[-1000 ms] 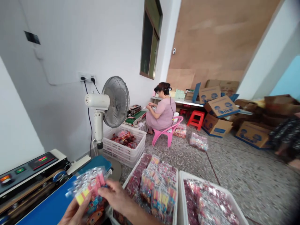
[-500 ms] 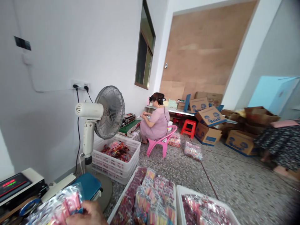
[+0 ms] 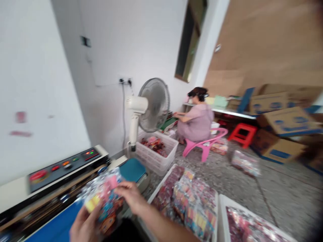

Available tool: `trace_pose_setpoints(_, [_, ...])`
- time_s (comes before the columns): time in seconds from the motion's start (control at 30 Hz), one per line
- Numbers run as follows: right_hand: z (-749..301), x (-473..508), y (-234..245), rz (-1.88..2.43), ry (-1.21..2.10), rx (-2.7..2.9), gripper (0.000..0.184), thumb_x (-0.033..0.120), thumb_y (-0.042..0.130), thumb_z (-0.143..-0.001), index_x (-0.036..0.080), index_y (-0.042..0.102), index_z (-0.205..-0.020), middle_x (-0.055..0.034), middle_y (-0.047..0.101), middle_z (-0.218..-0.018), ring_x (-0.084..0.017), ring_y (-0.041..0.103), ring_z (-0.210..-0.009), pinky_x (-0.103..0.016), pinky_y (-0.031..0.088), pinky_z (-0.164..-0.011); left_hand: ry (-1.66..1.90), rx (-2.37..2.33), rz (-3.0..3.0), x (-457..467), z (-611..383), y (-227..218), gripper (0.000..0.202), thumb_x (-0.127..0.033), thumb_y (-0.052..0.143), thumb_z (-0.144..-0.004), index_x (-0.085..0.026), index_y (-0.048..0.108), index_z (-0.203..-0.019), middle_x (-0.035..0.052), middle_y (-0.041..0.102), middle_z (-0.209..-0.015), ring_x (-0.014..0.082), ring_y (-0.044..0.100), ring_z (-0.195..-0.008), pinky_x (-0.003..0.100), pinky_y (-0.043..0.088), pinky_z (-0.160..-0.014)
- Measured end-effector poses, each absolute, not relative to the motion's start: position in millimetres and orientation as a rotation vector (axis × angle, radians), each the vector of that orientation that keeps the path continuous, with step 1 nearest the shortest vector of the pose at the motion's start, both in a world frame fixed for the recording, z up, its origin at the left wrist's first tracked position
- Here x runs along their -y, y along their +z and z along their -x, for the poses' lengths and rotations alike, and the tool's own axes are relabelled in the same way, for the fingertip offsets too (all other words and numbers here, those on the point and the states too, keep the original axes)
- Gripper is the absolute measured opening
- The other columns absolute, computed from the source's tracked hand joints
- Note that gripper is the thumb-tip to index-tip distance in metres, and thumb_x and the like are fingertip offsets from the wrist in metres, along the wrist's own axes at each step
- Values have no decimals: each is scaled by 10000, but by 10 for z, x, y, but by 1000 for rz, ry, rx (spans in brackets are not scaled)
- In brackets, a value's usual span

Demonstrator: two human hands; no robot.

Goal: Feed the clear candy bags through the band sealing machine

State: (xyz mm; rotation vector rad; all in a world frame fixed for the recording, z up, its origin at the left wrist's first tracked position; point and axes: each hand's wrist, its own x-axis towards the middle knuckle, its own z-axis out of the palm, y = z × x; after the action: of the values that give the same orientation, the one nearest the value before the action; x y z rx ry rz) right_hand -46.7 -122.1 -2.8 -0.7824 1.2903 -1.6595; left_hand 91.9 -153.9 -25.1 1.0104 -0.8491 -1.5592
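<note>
Both of my hands hold one clear packet of coloured sweets [image 3: 103,198] above the blue belt [image 3: 54,225] of a sealing machine [image 3: 58,171]. My left hand [image 3: 84,227] grips the packet from below at the bottom edge of the view. My right hand [image 3: 130,196] pinches its right side, fingers closed on the plastic. The picture is smeared by motion.
White crates [image 3: 222,205] full of similar packets stand on the floor at my lower right. A standing fan [image 3: 148,106] and another white basket [image 3: 157,156] are ahead. A person sits on a pink chair [image 3: 204,144] at a far table. Cardboard boxes [image 3: 287,122] pile at the right.
My view swung down and to the left, bringing the machine's control panel and both hands back into sight. The packet stays in my hands over the belt.
</note>
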Motion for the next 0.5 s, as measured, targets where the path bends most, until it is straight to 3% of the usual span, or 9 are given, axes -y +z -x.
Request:
trace_pose_setpoints(0.07, [432,1276,-31,754,-1651,-1265,357,481,854,-539,173,738,-679,23,623,-633,-119,495,-641,-250,389,-661,-1609,794,-949,1498,-1097,-194,582,-467,918,-531,-186,736,-1006,44,775,-931,209,708,-744,270,575,-621])
trace_pose_setpoints(0.17, [364,1434,-104,699,-1655,-1197,351,489,829,-605,174,720,-716,27,616,-646,-124,514,-639,-249,404,-640,-1626,726,-850,1534,-1124,-121,548,-400,927,-551,-164,725,-1002,41,775,-911,188,707,-751,259,566,-680])
trace_pose_setpoints(0.33, [225,1565,-177,744,-1639,-1129,305,422,827,-622,173,666,-696,44,580,-628,-109,504,-619,-232,418,-630,-1610,637,-834,1633,-1125,-96,512,-339,930,-549,-148,719,-975,37,774,-874,156,691,-689,230,538,-631])
trace_pose_setpoints(0.5, [348,1697,-285,683,-1662,-1222,374,499,786,-638,178,628,-748,29,594,-653,-108,518,-588,-223,422,-577,-1604,530,-864,1690,-1190,-183,507,-325,936,-532,-136,713,-946,32,768,-828,152,683,-655,234,540,-612])
